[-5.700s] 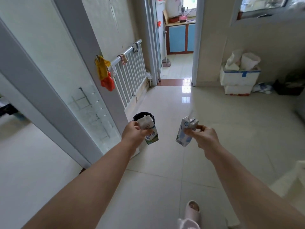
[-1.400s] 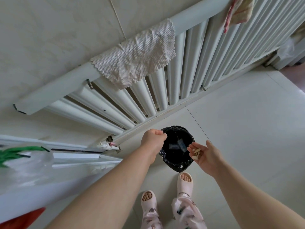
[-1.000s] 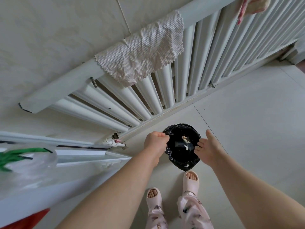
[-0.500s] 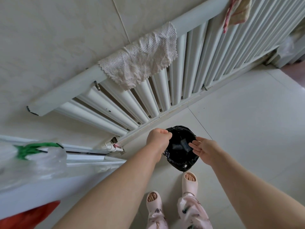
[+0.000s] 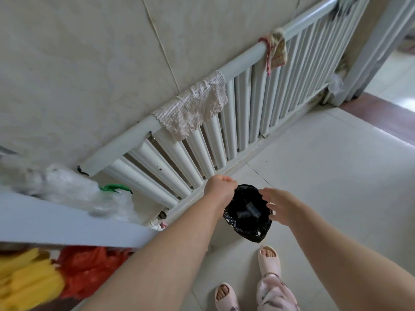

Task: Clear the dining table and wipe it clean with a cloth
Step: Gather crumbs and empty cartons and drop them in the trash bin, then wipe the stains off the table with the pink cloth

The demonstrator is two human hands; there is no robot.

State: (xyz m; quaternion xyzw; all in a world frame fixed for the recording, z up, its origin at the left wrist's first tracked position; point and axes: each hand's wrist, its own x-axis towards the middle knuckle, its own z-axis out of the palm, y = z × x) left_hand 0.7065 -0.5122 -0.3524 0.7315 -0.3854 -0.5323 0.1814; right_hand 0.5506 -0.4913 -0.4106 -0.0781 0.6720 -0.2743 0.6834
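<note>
A small bin lined with a black bag (image 5: 251,231) stands on the floor by the radiator. Flattened cartons (image 5: 248,211) lie inside it. My left hand (image 5: 219,186) is a closed fist at the bin's left rim, and nothing shows in it. My right hand (image 5: 279,206) hovers over the bin's right rim with fingers spread and nothing in it. A pale waffle cloth (image 5: 193,112) hangs over the radiator's top rail, above the bin.
The white radiator (image 5: 244,113) runs along the wall. A second rag (image 5: 276,50) is draped further along it. A white ledge (image 5: 56,223) with clear plastic bags (image 5: 74,194) and yellow and red bags (image 5: 56,279) juts in at left. My slippered feet (image 5: 268,258) stand on pale floor tiles.
The cartons I carried earlier now lie in the bin. My right hand tipped scraps into it and now hangs empty above. The view has pulled back and up.
</note>
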